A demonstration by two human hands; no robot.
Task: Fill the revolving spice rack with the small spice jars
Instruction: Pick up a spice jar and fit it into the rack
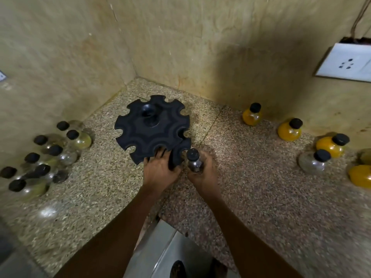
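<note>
One black-capped clear spice jar (pixel 194 161) in right hand (pixel 202 175) grip, left hand (pixel 160 171) clamped on black notched rack (pixel 152 129)

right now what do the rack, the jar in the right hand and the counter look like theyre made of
Rack: likely matte black moulded plastic; uniform dull surface, rounded notches.
Jar held by the right hand: probably clear glass or hard clear plastic, with bright glints; its black cap looks like plastic.
Counter: speckled polished stone, granite or terrazzo by its grain and seam lines.
</note>
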